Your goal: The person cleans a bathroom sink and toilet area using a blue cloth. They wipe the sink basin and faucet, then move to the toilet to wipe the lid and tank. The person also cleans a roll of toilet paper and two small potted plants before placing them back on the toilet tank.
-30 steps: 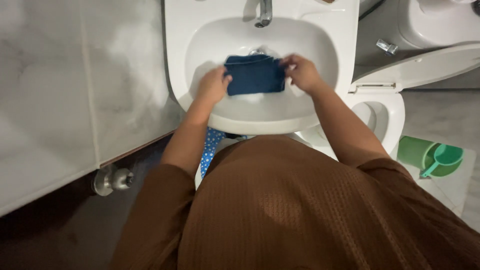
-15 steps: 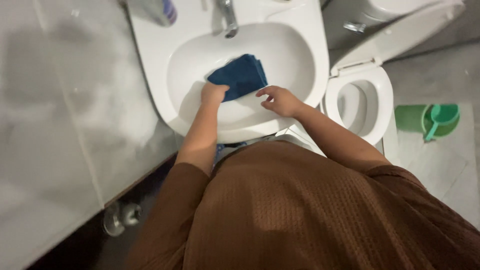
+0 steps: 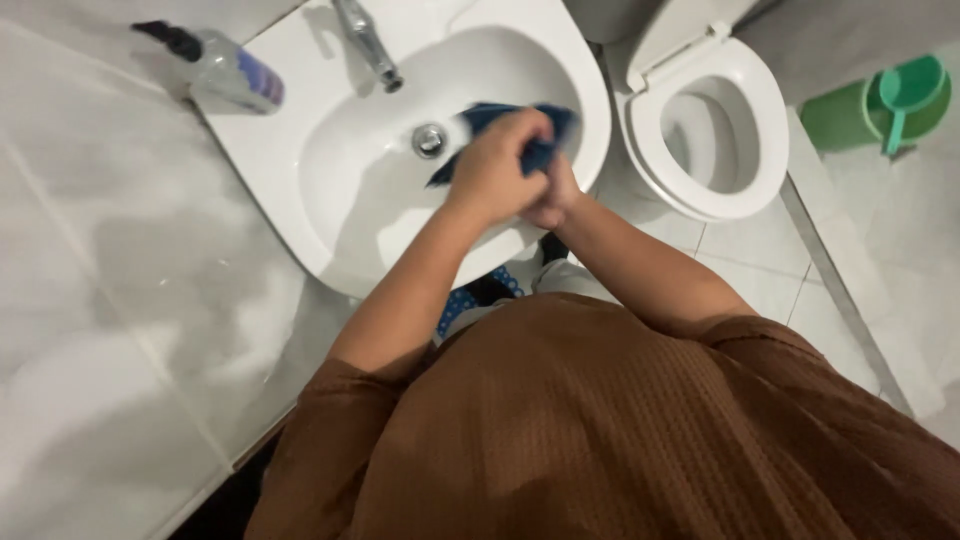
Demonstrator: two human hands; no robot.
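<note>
I see both hands, left hand [image 3: 492,168] and right hand [image 3: 553,196], clenched on blue cloth [image 3: 540,150] over white sink [image 3: 360,200], clear soap bottle [image 3: 225,72] with blue label far left of them

Brown waffle-knit top, short sleeves, bare forearms

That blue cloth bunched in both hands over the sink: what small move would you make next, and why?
Probably twist and squeeze the blue cloth a little more. The left hand and right hand both clutch it, bunched, above the white sink basin near the drain, so any water would fall inside.
</note>
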